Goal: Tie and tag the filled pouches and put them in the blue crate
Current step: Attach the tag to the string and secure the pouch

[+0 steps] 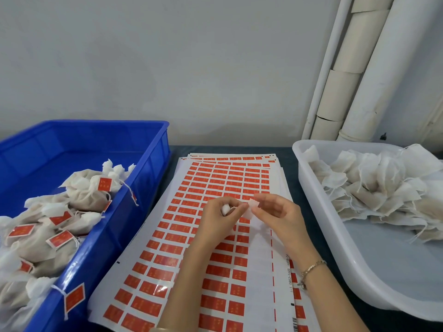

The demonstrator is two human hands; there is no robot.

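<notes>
Two hands meet over the middle of the table. The left hand [217, 219] curls its fingers round one white pouch [250, 208], and the right hand [281, 218] pinches the same pouch's other end (it is blurred, so the tie cannot be made out). One bracelet [311, 267] sits on the right wrist.

Below them lies one stack of sticker sheets [215, 178], several deep; the exact number cannot be told. One blue crate [153, 149] stands on the left, just beside the stack, with a heap of tagged pouches [84, 195] showing about eight red tags; its far half is bare floor. One white tub [318, 212] stands on the right with a pile of untagged pouches [374, 188] at its far end and bare floor nearer. A narrow strip of dark table [293, 185] separates stack and tub.
</notes>
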